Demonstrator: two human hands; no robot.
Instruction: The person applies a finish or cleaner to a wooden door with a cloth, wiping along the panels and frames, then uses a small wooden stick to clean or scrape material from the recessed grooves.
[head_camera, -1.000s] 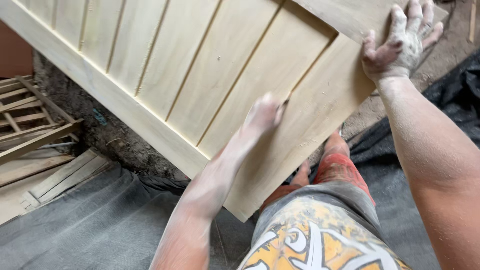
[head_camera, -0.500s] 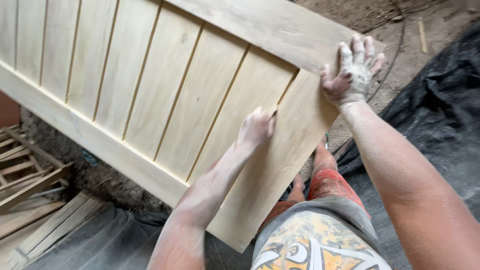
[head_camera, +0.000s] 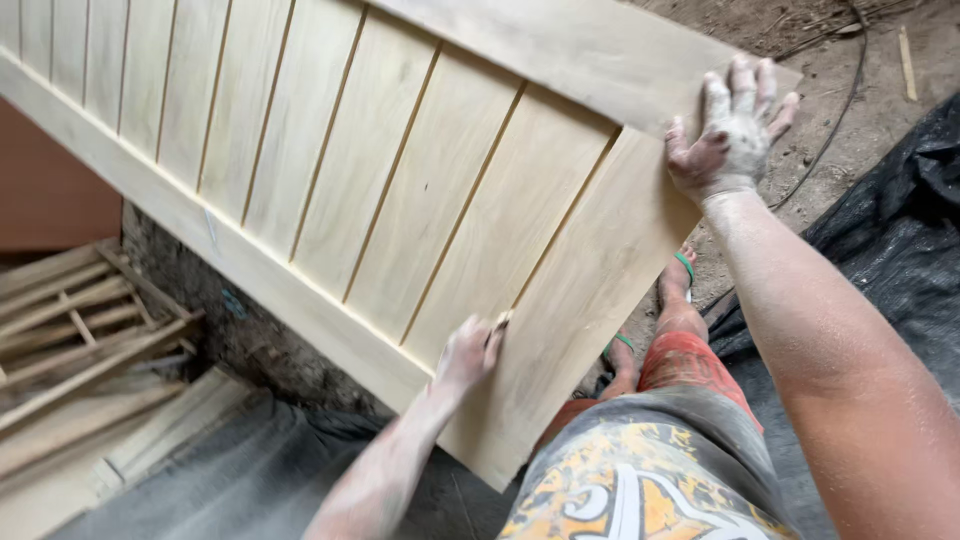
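Leftmost, loose timber slats (head_camera: 80, 330) are lying stacked on the ground. Next, a pale slatted wooden door panel (head_camera: 400, 190) is tilting across the view. Left hand (head_camera: 468, 352) is pinching a small sanding piece against its lower rail; right hand (head_camera: 732, 132) is pressing flat, fingers spread, on the upper corner. Risk: panel likely slipping sideways, being steadied only by palm pressure.

- The panelled door (head_camera: 400, 190) is seen to be pale bare wood, matt and smooth, with grooved boards.
- The right hand (head_camera: 735, 130) is coated in pale dust.
- The sheeting (head_camera: 900, 250) is black, creased plastic.
- The ground (head_camera: 830, 90) is rough earth.
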